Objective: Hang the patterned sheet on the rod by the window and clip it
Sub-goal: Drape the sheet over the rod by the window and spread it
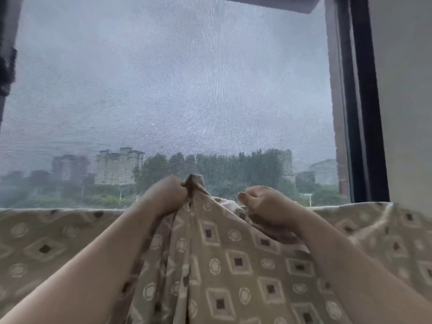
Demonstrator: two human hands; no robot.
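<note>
The patterned sheet (233,260) is tan with white circles and dark-centred diamonds. It spans the lower part of the view, draped in a straight line across the window's bottom; the rod under it is hidden. My left hand (163,195) grips a bunched peak of the sheet and lifts it above the draped line. My right hand (264,202) is curled in a fist on the sheet's top edge just to the right, with fabric gathered beneath it. No clip is visible.
Right behind the sheet stands a window with a mesh screen (175,90), with buildings and trees beyond. A dark window frame (360,101) runs down the right side, next to a pale wall (406,101).
</note>
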